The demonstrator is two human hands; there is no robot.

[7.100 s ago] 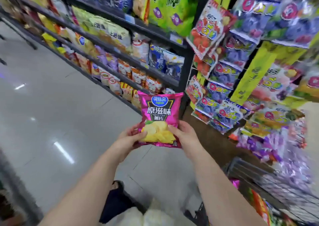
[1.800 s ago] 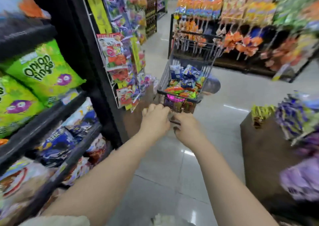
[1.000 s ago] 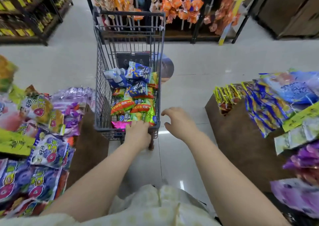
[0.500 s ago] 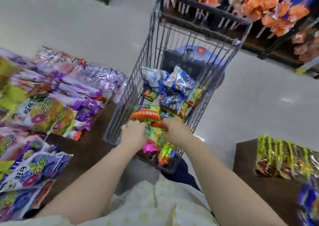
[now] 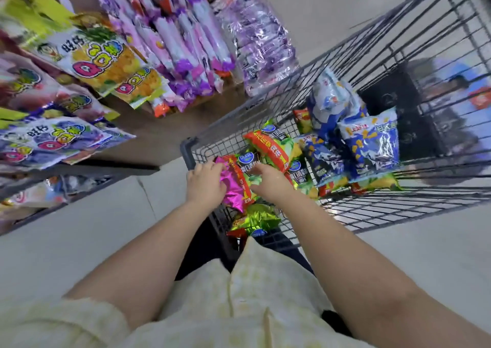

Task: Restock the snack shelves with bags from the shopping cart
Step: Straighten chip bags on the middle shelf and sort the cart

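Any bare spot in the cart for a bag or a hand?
Free: bare black patch at the far end, between blue-and-white snack bags and far wall of grey wire shopping cart. Crowded: near end, red-and-green bags and magenta foil bag overlap.

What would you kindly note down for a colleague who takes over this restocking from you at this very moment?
The left hand curls its fingers over the magenta bag at the near end of the shopping cart.
The right hand lies with fingers out on a green bag beside it.
Neither bag is lifted out yet.
Farther in, the cart holds other green-and-red bags and blue bags.
The shelves stand left of the cart.
Left to do: lift out the magenta bag, shelve it, then carry on with the rest.
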